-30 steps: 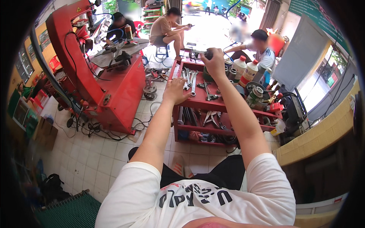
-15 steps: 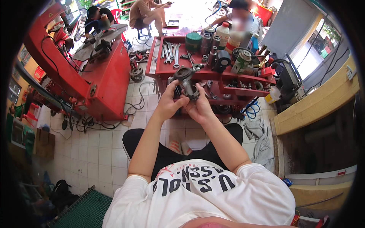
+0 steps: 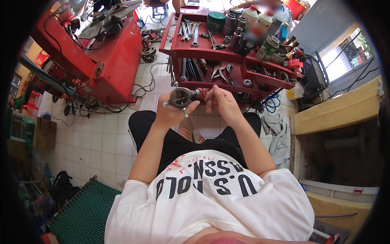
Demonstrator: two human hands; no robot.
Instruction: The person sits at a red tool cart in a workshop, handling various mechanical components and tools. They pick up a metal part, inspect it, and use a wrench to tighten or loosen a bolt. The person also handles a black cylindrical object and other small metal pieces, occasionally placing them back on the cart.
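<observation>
My left hand [image 3: 166,115] is closed round a dark metal ring [image 3: 173,99] with several bright bolts sticking out of its rim. The ring faces up over my lap, and a crosspiece shows inside its opening. My fingers are partly hidden beneath it. Just to the right, my right hand [image 3: 224,104] is raised off the ring with its fingers loosely bent and apart. I see nothing held in it. Both hands are in front of the near side of a red tool cart [image 3: 195,51].
Wrenches [image 3: 195,34], a green tub [image 3: 216,21], sockets and bottles crowd the cart top; pliers [image 3: 221,74] lie in its lower tray. A red machine [image 3: 115,67] stands left, with cables on the tiled floor. A grey cloth [image 3: 276,134] lies right, and a green woven seat [image 3: 87,207] is lower left.
My right hand has come off the metal part, which my left hand now holds alone, turned ring-up and further left. The view has tilted down, showing more of the cart's lower tray.
</observation>
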